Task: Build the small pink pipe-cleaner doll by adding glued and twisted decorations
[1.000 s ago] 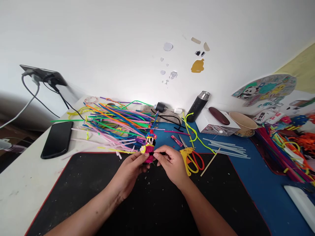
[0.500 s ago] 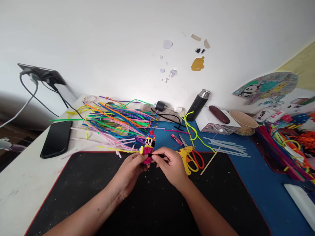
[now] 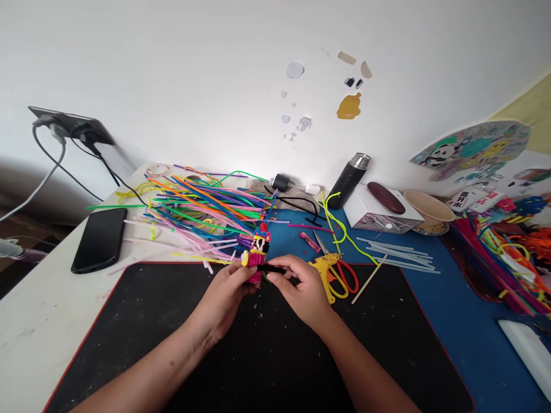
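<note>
A small pipe-cleaner doll (image 3: pixel 256 258) with a magenta body, yellow trim and a black-and-white face is upright above the black mat. My left hand (image 3: pixel 232 282) is closed around its lower body. Across its front runs a short black strip (image 3: pixel 273 268), apparently a pipe cleaner. My right hand (image 3: pixel 303 285) pinches the strip's right end, while its left end lies against the doll by my left thumb. A blue stem rises from the doll's red and blue headpiece. My fingers hide part of the doll's lower body.
Many coloured pipe cleaners (image 3: pixel 206 203) are heaped behind my hands. A yellow glue gun (image 3: pixel 322 269) and scissors (image 3: pixel 348 274) lie right of my right hand. Glue sticks (image 3: pixel 400 252), a black thermos (image 3: pixel 349 179), a white box (image 3: pixel 379 215) and a phone (image 3: pixel 98 240) lie farther out.
More of the black strip now shows between my hands. My right hand has shifted slightly right, and the doll has moved a little left. The view has shifted slightly.
</note>
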Action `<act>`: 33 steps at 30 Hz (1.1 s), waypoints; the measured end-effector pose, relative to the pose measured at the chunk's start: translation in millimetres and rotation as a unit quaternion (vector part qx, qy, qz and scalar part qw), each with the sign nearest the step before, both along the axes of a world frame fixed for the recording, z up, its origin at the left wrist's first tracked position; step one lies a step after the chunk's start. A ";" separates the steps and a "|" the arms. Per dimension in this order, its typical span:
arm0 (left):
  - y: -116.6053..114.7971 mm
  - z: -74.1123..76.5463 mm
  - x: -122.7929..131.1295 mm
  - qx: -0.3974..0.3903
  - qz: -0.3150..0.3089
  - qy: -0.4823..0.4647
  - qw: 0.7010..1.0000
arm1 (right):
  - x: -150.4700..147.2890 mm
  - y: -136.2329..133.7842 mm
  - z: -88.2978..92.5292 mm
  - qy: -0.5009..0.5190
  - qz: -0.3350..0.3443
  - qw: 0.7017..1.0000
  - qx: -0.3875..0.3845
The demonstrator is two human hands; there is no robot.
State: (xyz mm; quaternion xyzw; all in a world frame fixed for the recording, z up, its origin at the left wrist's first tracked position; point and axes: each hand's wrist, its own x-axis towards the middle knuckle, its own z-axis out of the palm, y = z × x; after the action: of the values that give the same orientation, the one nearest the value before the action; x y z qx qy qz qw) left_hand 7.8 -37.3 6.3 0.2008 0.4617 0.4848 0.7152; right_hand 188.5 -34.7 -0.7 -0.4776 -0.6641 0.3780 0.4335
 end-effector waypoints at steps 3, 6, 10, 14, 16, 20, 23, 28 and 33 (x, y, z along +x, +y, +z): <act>-0.4 2.2 0.5 0.002 0.005 0.020 1.000 | 0.2 0.0 -0.5 0.001 0.003 1.000 -0.008; 0.8 4.8 0.8 -0.007 0.006 0.041 0.999 | -0.3 0.1 0.9 -0.011 0.003 1.000 0.002; 2.4 3.6 -0.2 -0.007 -0.007 0.055 0.998 | 0.0 0.7 4.9 -0.024 -0.010 0.999 0.029; 2.1 -0.9 -2.9 0.008 -0.031 0.075 0.997 | 2.8 1.9 6.5 -0.050 0.004 0.998 0.026; 1.6 -2.9 -4.5 0.024 -0.044 0.079 0.996 | 4.4 2.3 7.3 -0.045 0.010 0.999 -0.003; 1.0 -2.9 -6.8 0.054 -0.071 0.066 0.994 | 7.1 3.6 11.3 0.034 0.039 0.988 -0.143; -0.2 2.5 -6.2 0.050 -0.088 0.030 0.994 | 8.3 5.9 14.6 0.113 0.085 0.961 -0.237; -4.3 10.0 -3.2 0.008 -0.129 -0.070 0.989 | 5.9 8.3 13.1 0.211 0.138 0.918 -0.307; -2.8 6.5 -2.4 -0.013 -0.110 -0.102 0.989 | -0.5 5.8 4.5 0.162 0.075 0.954 -0.239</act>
State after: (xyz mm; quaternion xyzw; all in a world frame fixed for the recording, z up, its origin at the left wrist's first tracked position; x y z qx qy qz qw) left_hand 5.4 -40.1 12.9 0.1903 0.3681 0.4152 0.8098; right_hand 187.9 -28.9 3.8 -0.4482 -0.5094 0.6296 0.3785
